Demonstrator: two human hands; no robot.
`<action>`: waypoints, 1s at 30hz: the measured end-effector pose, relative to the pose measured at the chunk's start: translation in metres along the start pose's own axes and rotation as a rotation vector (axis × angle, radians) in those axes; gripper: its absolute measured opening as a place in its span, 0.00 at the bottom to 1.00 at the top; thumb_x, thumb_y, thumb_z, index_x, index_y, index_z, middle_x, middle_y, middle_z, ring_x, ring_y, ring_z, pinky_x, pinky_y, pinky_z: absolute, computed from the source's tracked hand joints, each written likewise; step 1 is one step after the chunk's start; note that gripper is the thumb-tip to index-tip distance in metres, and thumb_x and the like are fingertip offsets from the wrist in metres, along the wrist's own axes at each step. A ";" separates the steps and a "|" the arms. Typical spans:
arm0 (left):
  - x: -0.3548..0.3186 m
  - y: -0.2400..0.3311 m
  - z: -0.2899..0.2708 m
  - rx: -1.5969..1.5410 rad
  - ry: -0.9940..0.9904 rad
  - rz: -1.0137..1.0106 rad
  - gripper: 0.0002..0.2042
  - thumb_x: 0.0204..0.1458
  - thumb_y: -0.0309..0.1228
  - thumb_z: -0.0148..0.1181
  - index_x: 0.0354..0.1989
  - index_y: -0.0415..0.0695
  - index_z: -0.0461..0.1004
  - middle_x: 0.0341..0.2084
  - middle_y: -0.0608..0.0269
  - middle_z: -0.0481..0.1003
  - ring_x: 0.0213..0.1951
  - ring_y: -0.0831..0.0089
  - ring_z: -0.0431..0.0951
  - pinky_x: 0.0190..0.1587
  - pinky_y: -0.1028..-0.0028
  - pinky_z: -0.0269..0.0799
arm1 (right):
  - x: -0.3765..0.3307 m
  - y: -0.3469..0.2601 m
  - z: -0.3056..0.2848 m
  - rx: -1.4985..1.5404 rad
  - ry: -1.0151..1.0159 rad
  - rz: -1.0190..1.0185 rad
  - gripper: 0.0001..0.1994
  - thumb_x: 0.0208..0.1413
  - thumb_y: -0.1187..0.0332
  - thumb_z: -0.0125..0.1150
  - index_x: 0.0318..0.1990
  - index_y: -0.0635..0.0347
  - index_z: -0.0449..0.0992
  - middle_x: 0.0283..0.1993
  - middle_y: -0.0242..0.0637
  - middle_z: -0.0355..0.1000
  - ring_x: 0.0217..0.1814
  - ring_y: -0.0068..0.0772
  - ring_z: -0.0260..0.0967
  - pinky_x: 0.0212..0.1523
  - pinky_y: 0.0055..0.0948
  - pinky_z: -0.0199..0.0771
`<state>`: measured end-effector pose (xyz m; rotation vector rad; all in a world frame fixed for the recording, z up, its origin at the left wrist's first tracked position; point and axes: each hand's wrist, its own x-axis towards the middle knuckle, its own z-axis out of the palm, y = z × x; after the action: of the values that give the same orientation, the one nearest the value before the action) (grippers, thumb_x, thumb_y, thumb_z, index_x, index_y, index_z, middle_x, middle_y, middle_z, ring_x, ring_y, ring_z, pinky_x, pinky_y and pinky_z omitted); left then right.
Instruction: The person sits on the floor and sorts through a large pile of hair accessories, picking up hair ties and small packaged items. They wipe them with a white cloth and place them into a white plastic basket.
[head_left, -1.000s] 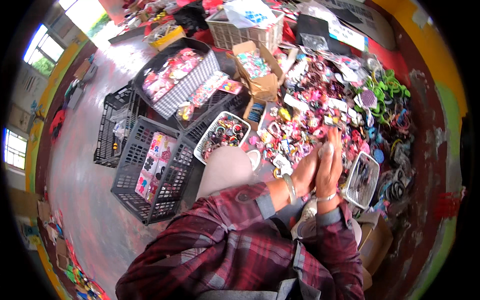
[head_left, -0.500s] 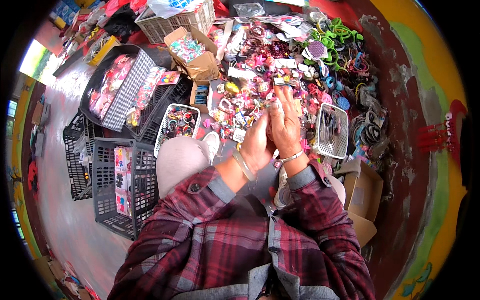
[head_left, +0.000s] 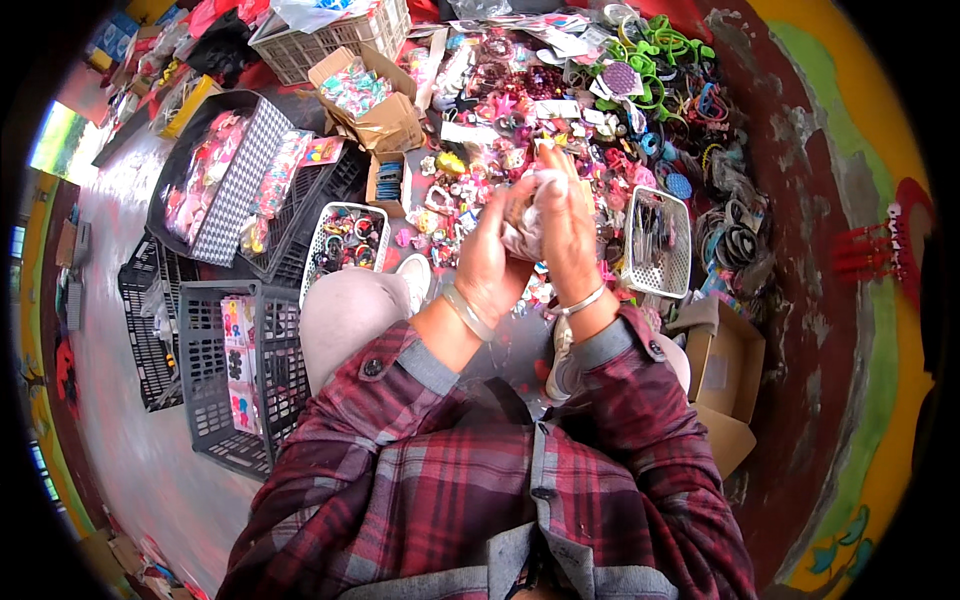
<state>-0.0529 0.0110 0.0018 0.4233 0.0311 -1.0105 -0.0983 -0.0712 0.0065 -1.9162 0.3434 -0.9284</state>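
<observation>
My left hand (head_left: 487,265) and my right hand (head_left: 572,240) are held up in front of me, palms facing. Pressed between them is a crumpled pale wad (head_left: 522,236) with pinkish-white folds; whether it is cloth or thin plastic I cannot make out. The right fingers point away and cover part of it. Beneath and beyond the hands spreads a heap of small colourful hair accessories (head_left: 452,205), mostly pink, white and red. A white basket (head_left: 655,285) of dark slim pieces stands just right of my right hand.
Left of my knee are a white basket (head_left: 308,262) of small accessories and a grey crate (head_left: 222,388). Farther off stand a small carton (head_left: 391,212), an open cardboard box (head_left: 385,128) and a houndstooth bin (head_left: 232,205). Green headbands (head_left: 650,85) lie far right; an open carton (head_left: 725,375) sits nearer.
The hands have parted slightly from a closer press, and the crumpled pale wad now shows between them. The left hand has shifted a little left. The whole view has tilted slightly.
</observation>
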 end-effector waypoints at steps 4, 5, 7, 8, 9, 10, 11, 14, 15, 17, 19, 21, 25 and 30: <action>0.009 0.013 -0.011 -0.232 0.062 0.069 0.17 0.53 0.44 0.47 0.44 0.44 0.67 0.37 0.58 0.71 0.43 0.64 0.70 0.50 0.62 0.64 | 0.002 -0.008 -0.016 0.475 -0.119 0.419 0.29 0.57 0.50 0.44 0.58 0.64 0.58 0.60 0.41 0.55 0.63 0.32 0.49 0.61 0.29 0.47; 0.010 0.014 -0.009 -0.263 0.045 0.090 0.17 0.53 0.43 0.48 0.44 0.44 0.67 0.37 0.58 0.70 0.43 0.64 0.70 0.50 0.62 0.63 | 0.000 -0.006 -0.014 0.520 -0.066 0.422 0.30 0.56 0.49 0.45 0.59 0.63 0.56 0.61 0.40 0.55 0.63 0.32 0.49 0.61 0.29 0.47; 0.010 0.020 -0.005 -0.310 0.014 0.139 0.17 0.52 0.42 0.50 0.43 0.43 0.67 0.37 0.57 0.70 0.43 0.64 0.70 0.50 0.62 0.63 | -0.007 -0.003 -0.004 0.625 0.042 0.429 0.33 0.55 0.47 0.46 0.61 0.60 0.52 0.62 0.37 0.53 0.63 0.32 0.49 0.61 0.29 0.47; 0.010 0.024 -0.003 -0.296 0.001 0.179 0.18 0.52 0.43 0.49 0.45 0.43 0.66 0.39 0.56 0.70 0.45 0.62 0.69 0.52 0.60 0.61 | -0.011 -0.006 -0.002 0.758 0.057 0.534 0.34 0.54 0.45 0.47 0.61 0.59 0.52 0.62 0.36 0.53 0.62 0.32 0.50 0.61 0.29 0.47; 0.012 0.027 -0.002 -0.284 -0.013 0.215 0.18 0.52 0.43 0.48 0.46 0.43 0.66 0.40 0.55 0.70 0.46 0.61 0.68 0.53 0.58 0.60 | -0.014 -0.011 0.000 0.885 0.077 0.639 0.35 0.53 0.44 0.47 0.61 0.58 0.51 0.62 0.35 0.52 0.62 0.32 0.50 0.60 0.30 0.48; 0.013 0.030 -0.001 -0.271 -0.028 0.251 0.19 0.52 0.43 0.47 0.47 0.43 0.65 0.41 0.54 0.70 0.48 0.59 0.68 0.55 0.57 0.58 | -0.016 -0.015 0.002 1.013 0.097 0.746 0.36 0.52 0.43 0.47 0.61 0.57 0.50 0.62 0.34 0.52 0.61 0.32 0.51 0.60 0.30 0.48; 0.014 0.032 0.000 -0.276 -0.079 0.244 0.18 0.53 0.41 0.46 0.47 0.42 0.65 0.42 0.55 0.70 0.48 0.62 0.68 0.55 0.61 0.59 | -0.016 -0.019 0.005 1.165 0.099 0.753 0.31 0.54 0.44 0.44 0.59 0.55 0.54 0.60 0.33 0.55 0.60 0.33 0.54 0.60 0.33 0.49; 0.010 0.020 0.008 0.067 -0.026 0.331 0.18 0.54 0.41 0.46 0.47 0.41 0.65 0.42 0.61 0.69 0.45 0.71 0.69 0.51 0.69 0.63 | -0.011 -0.021 0.007 1.414 0.092 0.646 0.27 0.58 0.48 0.36 0.60 0.53 0.54 0.58 0.33 0.58 0.61 0.35 0.54 0.61 0.37 0.50; 0.008 0.015 0.008 0.136 -0.048 0.322 0.18 0.56 0.39 0.42 0.50 0.41 0.64 0.44 0.62 0.68 0.45 0.73 0.68 0.50 0.73 0.63 | -0.010 -0.015 0.004 1.506 0.078 0.653 0.24 0.60 0.51 0.35 0.59 0.55 0.57 0.56 0.35 0.61 0.60 0.36 0.56 0.61 0.38 0.50; 0.007 0.004 0.001 0.339 -0.011 0.396 0.18 0.58 0.38 0.40 0.52 0.41 0.62 0.43 0.63 0.67 0.45 0.75 0.68 0.49 0.74 0.64 | -0.004 -0.009 0.001 1.489 0.147 0.615 0.24 0.60 0.52 0.35 0.58 0.57 0.58 0.56 0.39 0.62 0.58 0.39 0.58 0.59 0.39 0.55; 0.002 -0.002 0.002 0.355 0.020 0.425 0.18 0.57 0.38 0.45 0.51 0.41 0.64 0.41 0.63 0.70 0.44 0.78 0.69 0.46 0.78 0.65 | 0.001 -0.006 -0.008 1.477 0.113 0.589 0.27 0.58 0.49 0.38 0.57 0.59 0.58 0.57 0.42 0.60 0.57 0.42 0.58 0.58 0.42 0.57; -0.001 0.000 0.011 0.328 0.062 0.437 0.17 0.57 0.35 0.45 0.51 0.41 0.64 0.40 0.64 0.70 0.42 0.80 0.70 0.45 0.79 0.66 | 0.004 -0.009 -0.014 1.578 0.125 0.598 0.30 0.54 0.47 0.46 0.56 0.60 0.59 0.57 0.43 0.60 0.57 0.43 0.58 0.58 0.43 0.56; -0.006 0.001 0.011 0.384 0.102 0.443 0.14 0.57 0.33 0.45 0.49 0.40 0.65 0.35 0.66 0.70 0.36 0.83 0.70 0.40 0.81 0.68 | 0.001 -0.006 -0.006 1.413 0.133 0.551 0.27 0.53 0.51 0.50 0.55 0.61 0.60 0.55 0.42 0.62 0.56 0.41 0.59 0.58 0.42 0.57; -0.010 0.006 0.009 0.507 0.017 0.374 0.14 0.57 0.35 0.44 0.47 0.40 0.66 0.31 0.69 0.68 0.31 0.84 0.67 0.35 0.82 0.67 | 0.001 0.008 -0.005 1.389 0.109 0.569 0.25 0.56 0.56 0.47 0.58 0.60 0.57 0.57 0.40 0.60 0.57 0.37 0.59 0.58 0.39 0.56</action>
<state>-0.0544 0.0186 0.0146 0.8654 -0.2856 -0.6353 -0.0997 -0.0791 0.0012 -0.4470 0.1817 -0.5772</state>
